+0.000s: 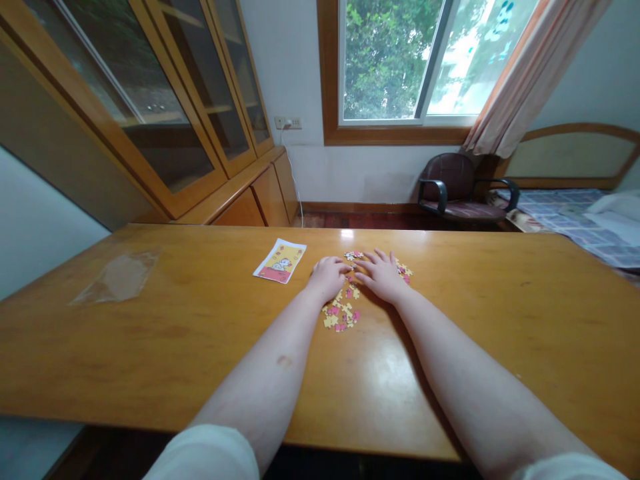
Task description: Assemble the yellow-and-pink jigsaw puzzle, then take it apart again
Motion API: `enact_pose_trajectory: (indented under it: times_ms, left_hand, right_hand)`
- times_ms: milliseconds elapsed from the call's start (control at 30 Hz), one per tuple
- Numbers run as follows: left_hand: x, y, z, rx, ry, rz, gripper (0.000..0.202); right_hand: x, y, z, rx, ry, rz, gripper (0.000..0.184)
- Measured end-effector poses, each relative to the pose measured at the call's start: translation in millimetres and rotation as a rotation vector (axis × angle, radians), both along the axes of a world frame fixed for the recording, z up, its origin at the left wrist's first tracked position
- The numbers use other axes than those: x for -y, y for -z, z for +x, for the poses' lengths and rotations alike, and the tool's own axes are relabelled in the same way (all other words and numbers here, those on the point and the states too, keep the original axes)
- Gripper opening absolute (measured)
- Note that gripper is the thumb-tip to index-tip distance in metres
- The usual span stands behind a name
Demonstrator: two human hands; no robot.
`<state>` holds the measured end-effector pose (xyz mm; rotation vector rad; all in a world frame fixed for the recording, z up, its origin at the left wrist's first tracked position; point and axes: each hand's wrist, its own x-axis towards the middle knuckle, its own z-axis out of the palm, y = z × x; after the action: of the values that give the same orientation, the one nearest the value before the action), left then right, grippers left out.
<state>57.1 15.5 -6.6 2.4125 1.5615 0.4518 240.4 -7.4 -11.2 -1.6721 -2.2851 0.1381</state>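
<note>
Several small yellow and pink puzzle pieces [342,312] lie scattered on the wooden table [200,333]. My left hand [327,275] rests on the left side of the pile, knuckles up, fingers curled down onto the pieces. My right hand [382,272] lies flat on the pile with its fingers spread and pointing left. The fingertips of both hands nearly meet over the pieces at the far end. A printed picture card [280,261], yellow and red with a white cartoon figure, lies flat just left of my left hand.
A clear plastic bag [117,277] lies flat at the table's far left. Glass-door wooden cabinets [175,127] stand at the left wall. A dark armchair [457,190] sits under the window, a bed [580,220] at the right.
</note>
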Motion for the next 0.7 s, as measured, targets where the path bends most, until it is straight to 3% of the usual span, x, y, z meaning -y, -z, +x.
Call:
enact_pose_trajectory:
  times_ms: [133,467,600,700]
  left_hand:
    - [1.5,-1.8,0.7,0.011,0.069,0.014,0.037]
    - [5.7,-6.0,2.4,0.098,0.301,-0.004,0.029]
    - [8.0,-4.9,2.8,0.106,0.501,-0.04,0.025]
    - [7.4,-5.1,2.6,0.101,0.516,-0.032,0.015]
  right_hand:
    - [-0.5,2.5,-0.6,0.077,0.039,-0.037,0.043]
    - [-11.3,8.6,9.4,-0.043,0.319,0.019,0.037]
    - [-8.5,9.7,6.8,0.009,0.266,-0.008,0.048]
    - [-6.4,8.9,5.6,0.055,0.214,0.0,0.051]
